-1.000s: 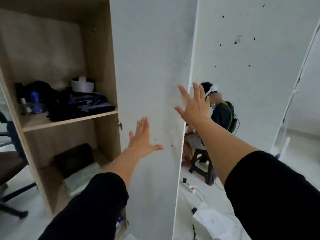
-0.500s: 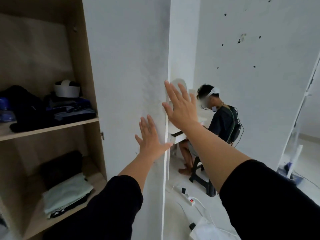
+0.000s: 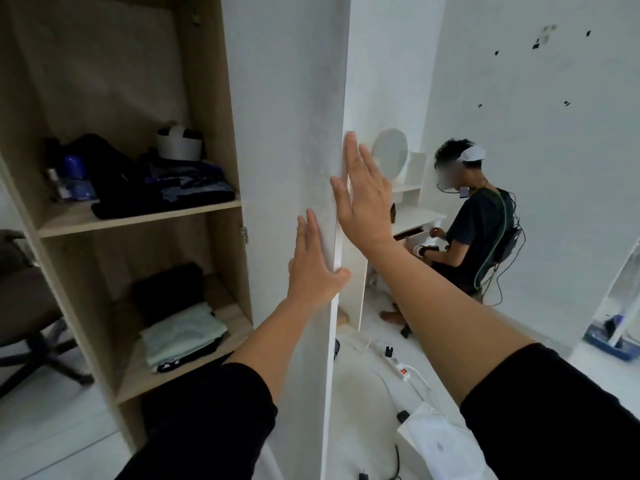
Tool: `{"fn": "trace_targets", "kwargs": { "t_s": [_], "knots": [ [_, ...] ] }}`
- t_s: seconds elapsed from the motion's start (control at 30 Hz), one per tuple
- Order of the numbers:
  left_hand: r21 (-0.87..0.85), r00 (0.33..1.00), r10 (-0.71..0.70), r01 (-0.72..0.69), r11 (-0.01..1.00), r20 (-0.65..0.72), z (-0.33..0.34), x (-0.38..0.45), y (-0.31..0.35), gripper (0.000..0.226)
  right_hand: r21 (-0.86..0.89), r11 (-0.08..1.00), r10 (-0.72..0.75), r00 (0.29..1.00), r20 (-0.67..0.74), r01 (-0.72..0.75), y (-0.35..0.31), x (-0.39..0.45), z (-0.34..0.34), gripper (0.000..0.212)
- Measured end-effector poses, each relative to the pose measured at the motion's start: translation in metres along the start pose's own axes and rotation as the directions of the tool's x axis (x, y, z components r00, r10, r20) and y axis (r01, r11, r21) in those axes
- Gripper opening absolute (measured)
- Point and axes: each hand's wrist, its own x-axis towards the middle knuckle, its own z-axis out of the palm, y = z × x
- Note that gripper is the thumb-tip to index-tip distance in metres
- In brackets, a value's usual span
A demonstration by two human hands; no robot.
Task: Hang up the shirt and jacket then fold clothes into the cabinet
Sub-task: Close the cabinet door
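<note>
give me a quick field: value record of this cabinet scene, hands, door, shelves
left hand: open, palm flat on the white cabinet door near its edge
right hand: open, fingers spread, at the door's edge
upper shelf: dark folded clothes, blue bottle, white band-shaped item
lower shelf: pale green folded garment on dark fabric, black item behind
background: seated person at a white desk
floor: power strip

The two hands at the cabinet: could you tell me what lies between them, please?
In the head view, the free edge of the white cabinet door stands between the left hand, flat on its face, and the right hand beyond it.
</note>
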Motion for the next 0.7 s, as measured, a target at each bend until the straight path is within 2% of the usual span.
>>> {"fn": "trace_targets", "kwargs": {
  "t_s": [0.13,0.27,0.4,0.7],
  "knots": [
    [-0.128,0.999,0.023,-0.026,0.991,-0.025,-0.045,-0.032,-0.028,0.103,0.127,0.992,-0.011,1.0,0.023,0.009,-0.057,-0.011,0.02,0.052],
    [-0.246,0.998,-0.045,0.034,0.969,-0.04,-0.094,-0.065,-0.058,0.088,0.285,0.958,-0.019,0.999,0.043,0.006,-0.116,-0.017,0.048,0.052],
    [-0.24,0.987,-0.126,0.099,0.966,-0.098,-0.139,-0.088,-0.093,0.069,0.442,0.896,-0.059,0.996,0.06,0.027,-0.173,-0.021,0.081,0.054],
    [-0.146,0.929,-0.305,0.278,0.949,-0.209,-0.226,-0.082,-0.181,0.046,0.404,0.914,-0.137,0.97,0.199,0.047,-0.257,-0.019,0.172,0.062]
  ]
}}
